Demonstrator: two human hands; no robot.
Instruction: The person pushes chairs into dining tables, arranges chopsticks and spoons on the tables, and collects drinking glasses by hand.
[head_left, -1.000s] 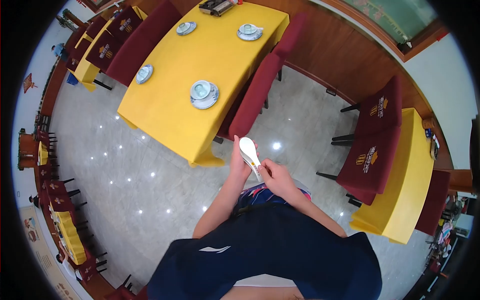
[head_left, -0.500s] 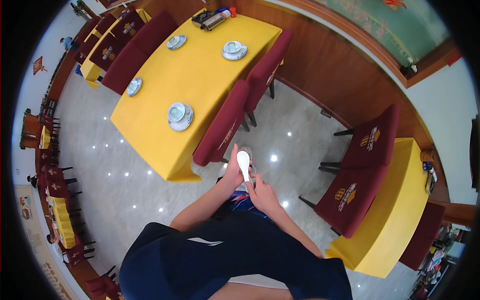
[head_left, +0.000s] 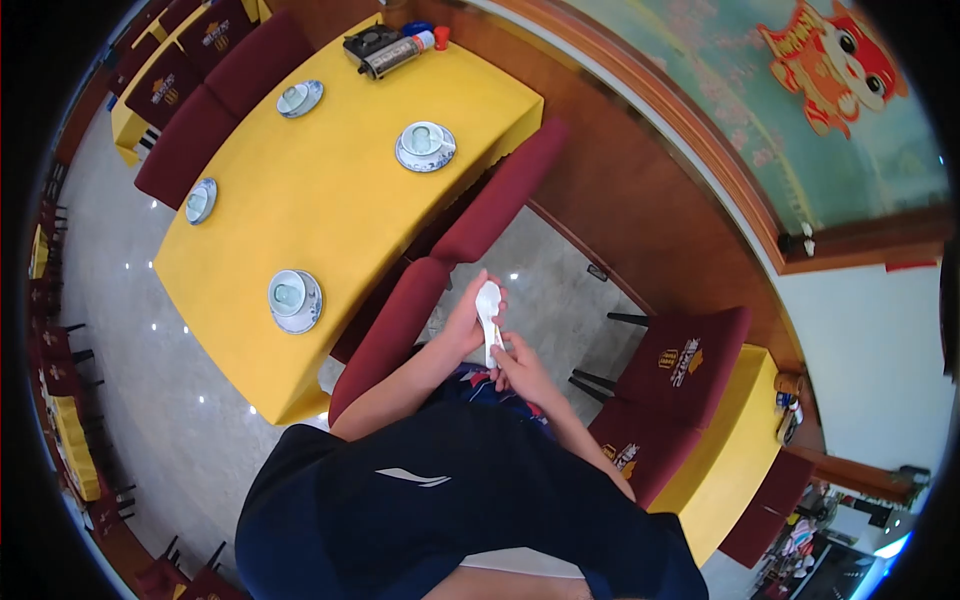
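Observation:
A white spoon [head_left: 488,302], or several stacked together, is held in front of my body with the bowl end pointing away from me. My left hand [head_left: 466,318] is wrapped round the bowl end from the left. At the handle end, the fingers of my right hand [head_left: 520,368] pinch the spoon. Beyond my hands to the left, a yellow-covered table [head_left: 330,190] bears place settings of a bowl and glass on a patterned plate: a near one [head_left: 296,301], a right one [head_left: 425,147], a far one [head_left: 300,98] and a left one [head_left: 201,201].
A portable stove [head_left: 375,42] and a red cup [head_left: 441,38] stand at the table's far end. Maroon chairs [head_left: 500,200] line its right side. More maroon chairs [head_left: 680,365] and a yellow-covered table [head_left: 735,440] are at the right, beside a wood-panelled wall [head_left: 620,190].
The view has turned and moved forward, so the table and its chairs now sit closer on my left. A red cartoon figure on the wall has come into view. Both hands still hold the spoon.

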